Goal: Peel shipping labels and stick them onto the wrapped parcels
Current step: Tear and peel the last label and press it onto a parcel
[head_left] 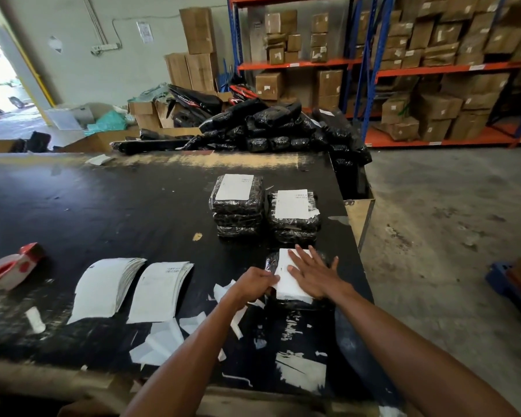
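Labels are kept at the left of the work area in two fanned stacks of white sheets, one (106,287) beside the other (160,291), lying flat on the black table (103,206). They are judged to be thin, light and floppy; a sheet is best taken at a corner or a free edge, where the backing can be lifted away, and it would curl or fold on itself if held carelessly. A red tape dispenser (12,266) lies further left, untouched. Torn strips of backing paper (160,341) are scattered just in front of the stacks.

Moving rightward, the left hand (250,284) is seen with fingers curled together at the left edge of the label (286,278) being applied; whether a strip of backing is pinched there cannot be told. The label lies on top of a black wrapped parcel (298,303) near the table's right front edge. The right hand (310,275) is laid flat on it, fingers spread apart, gripping nothing, apparently smoothing the sheet down.

The parcel's glossy, crinkled film is judged slippery and slightly yielding, so pressure from the middle outward would be favoured, with the parcel steadied at its sides. Behind it, two stacks of already labelled parcels stand side by side, the left (236,206) and the right (294,215).
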Motion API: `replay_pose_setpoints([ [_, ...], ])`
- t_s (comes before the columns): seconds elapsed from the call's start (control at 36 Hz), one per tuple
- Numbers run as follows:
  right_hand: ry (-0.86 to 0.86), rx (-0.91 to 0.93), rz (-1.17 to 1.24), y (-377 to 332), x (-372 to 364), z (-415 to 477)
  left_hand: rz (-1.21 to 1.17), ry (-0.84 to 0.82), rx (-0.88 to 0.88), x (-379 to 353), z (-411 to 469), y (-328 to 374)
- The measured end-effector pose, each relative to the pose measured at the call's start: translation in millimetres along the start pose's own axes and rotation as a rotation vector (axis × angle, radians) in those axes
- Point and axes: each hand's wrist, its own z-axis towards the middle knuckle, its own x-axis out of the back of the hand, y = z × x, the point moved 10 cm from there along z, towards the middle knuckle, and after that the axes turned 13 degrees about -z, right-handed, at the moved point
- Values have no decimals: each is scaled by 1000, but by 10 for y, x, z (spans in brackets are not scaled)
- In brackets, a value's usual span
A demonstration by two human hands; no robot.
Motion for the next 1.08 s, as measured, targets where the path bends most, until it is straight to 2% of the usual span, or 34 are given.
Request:
replay_pose_setpoints([
  [0.17,-29,-1,-23,-6,-22,43,14,-307,46,-167,-399,-88],
  [0.28,-29,17,-7,-12,-30,20,118,-523,172,-269,-645,-313],
  [0.42,1,11,-37,-30,-30,-4,290,-558,327,-48,-808,-536],
  [0.5,30,20,-55,-40,-18,-28,547,-547,399,207,-858,-590],
  [0.56,49,34,-66,-51,-11,-46,655,-520,437,405,-877,-592],
  [0.64,58,69,-91,-54,-25,-46,658,-416,459,721,-834,-570],
  [0.75,96,117,-141,-55,-35,-45,502,-184,509,1127,-686,-616],
  [0.83,140,118,-170,-55,-22,-67,422,-75,528,1208,-675,-606],
  [0.89,191,95,-175,-57,0,-109,429,6,477,1234,-639,-553],
  [0.97,251,-3,-106,22,2,-171,552,159,303,1303,-501,-438],
  [1.03,270,-82,2,110,-34,-200,568,307,230,1350,-477,-329],
  [1.08,277,-140,148,200,-95,-224,655,388,185,1276,-513,-144],
])
